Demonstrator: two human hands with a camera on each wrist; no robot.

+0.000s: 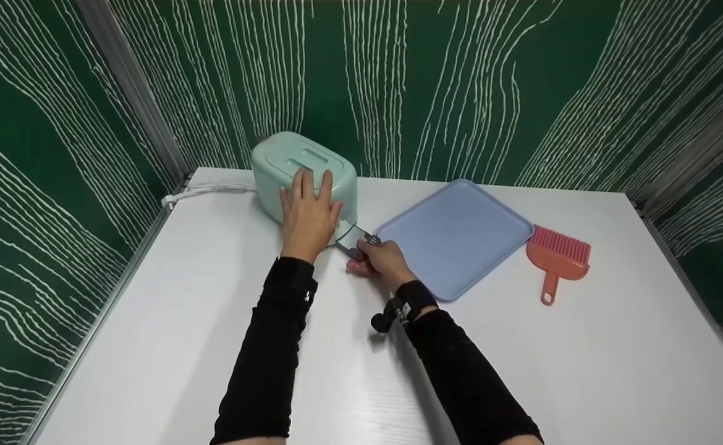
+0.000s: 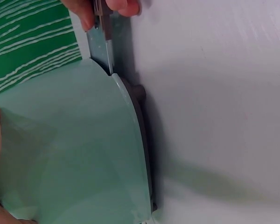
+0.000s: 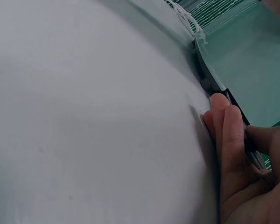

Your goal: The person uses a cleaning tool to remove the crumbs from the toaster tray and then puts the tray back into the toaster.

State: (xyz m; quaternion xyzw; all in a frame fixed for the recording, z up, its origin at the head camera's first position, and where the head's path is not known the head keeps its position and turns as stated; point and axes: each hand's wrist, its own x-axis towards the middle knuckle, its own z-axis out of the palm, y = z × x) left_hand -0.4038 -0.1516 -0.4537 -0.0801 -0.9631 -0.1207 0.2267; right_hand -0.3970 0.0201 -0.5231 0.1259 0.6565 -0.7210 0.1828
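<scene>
A mint-green toaster (image 1: pixel 267 179) with a lidded top stands at the back left of the white table. My left hand (image 1: pixel 308 216) rests on it with fingers spread, fingertips on the top and palm against the near side. At the toaster's right end, a thin grey crumb tray (image 1: pixel 350 236) sticks out partway from the base. My right hand (image 1: pixel 386 259) pinches the tray's dark outer end, thumb on top and fingers underneath. In the left wrist view, the crumb tray (image 2: pixel 97 49) enters a slot low in the toaster (image 2: pixel 79 149); its inner part is hidden.
A flat blue tray (image 1: pixel 460 235) lies right of the toaster, close beside my right hand. Past it is a red hand brush (image 1: pixel 556 262) with pink bristles. A white cord (image 1: pixel 210 189) lies left of the toaster. Green patterned panels (image 1: pixel 324 80) border the table (image 1: pixel 151 346).
</scene>
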